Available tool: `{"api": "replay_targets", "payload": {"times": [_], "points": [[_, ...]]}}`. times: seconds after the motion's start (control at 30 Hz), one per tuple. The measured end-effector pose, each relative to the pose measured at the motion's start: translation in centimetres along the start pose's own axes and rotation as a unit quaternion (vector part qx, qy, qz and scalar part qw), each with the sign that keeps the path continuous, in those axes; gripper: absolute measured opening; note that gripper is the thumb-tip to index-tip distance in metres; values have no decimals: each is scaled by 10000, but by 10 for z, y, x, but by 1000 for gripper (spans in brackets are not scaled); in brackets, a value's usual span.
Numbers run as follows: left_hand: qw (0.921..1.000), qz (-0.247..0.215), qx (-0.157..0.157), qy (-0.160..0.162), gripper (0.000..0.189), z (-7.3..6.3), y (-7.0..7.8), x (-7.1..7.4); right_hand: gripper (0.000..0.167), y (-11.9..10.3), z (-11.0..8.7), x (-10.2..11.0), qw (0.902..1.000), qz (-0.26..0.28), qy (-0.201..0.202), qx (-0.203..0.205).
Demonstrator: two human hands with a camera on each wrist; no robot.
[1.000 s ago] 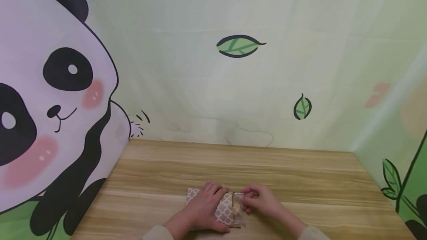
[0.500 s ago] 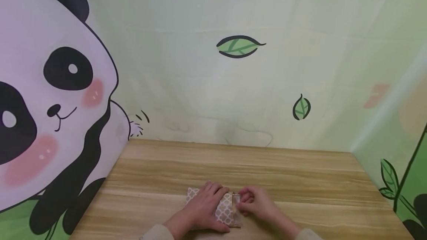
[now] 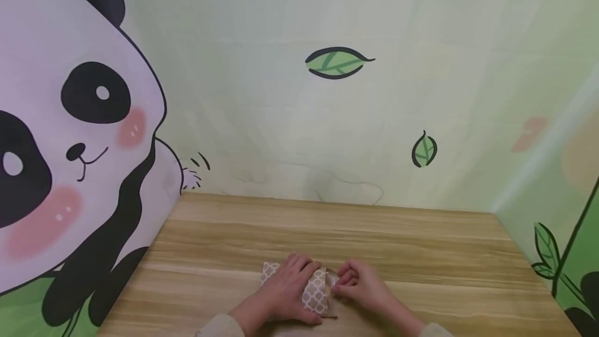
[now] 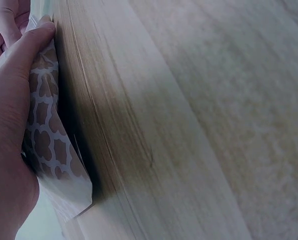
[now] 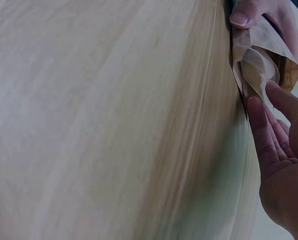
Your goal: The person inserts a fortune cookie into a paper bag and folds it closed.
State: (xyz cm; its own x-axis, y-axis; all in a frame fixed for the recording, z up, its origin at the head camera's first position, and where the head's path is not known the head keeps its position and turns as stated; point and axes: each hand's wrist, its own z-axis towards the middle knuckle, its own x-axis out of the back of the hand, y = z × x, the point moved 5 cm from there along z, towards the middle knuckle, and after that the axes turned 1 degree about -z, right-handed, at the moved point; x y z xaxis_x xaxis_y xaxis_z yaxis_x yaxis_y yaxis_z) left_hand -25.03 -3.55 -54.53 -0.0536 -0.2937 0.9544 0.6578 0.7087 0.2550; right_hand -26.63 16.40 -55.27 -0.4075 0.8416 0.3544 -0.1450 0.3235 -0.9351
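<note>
A tan paper bag with a white lattice pattern lies flat on the table, its mouth facing right. My left hand holds it down, fingers over the top and thumb along the near edge. In the right wrist view, a clear plastic bag with something pale inside sits in the brown-lined mouth, partly sticking out. At that mouth, my right hand pinches the plastic's loose end between thumb and fingertips. Most of the plastic bag is hidden inside the paper one.
The wood-grain table stretches beyond and to both sides of the hands. Behind it hangs a pale green cloth backdrop printed with a panda and leaves, meeting the table's back edge.
My right hand has shifted slightly left, closer to the paper bag. Less of the plastic bag sticks out of the mouth now. The left hand stays where it was.
</note>
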Motion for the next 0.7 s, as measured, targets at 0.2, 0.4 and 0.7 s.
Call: {"api": "replay_targets", "payload": {"times": [0.2,0.4,0.7], "points": [[10000,73,-5,13,104,-1,-1,0,38,-4,4,-8,9996,-220,-6,151],[10000,13,14,-74,105,-1,-2,-1,35,-5,3,-10,9996,-263,94,100],[10000,49,-54,-40,106,0,0,-1,31,-7,-2,-10,9998,-141,104,15]]}}
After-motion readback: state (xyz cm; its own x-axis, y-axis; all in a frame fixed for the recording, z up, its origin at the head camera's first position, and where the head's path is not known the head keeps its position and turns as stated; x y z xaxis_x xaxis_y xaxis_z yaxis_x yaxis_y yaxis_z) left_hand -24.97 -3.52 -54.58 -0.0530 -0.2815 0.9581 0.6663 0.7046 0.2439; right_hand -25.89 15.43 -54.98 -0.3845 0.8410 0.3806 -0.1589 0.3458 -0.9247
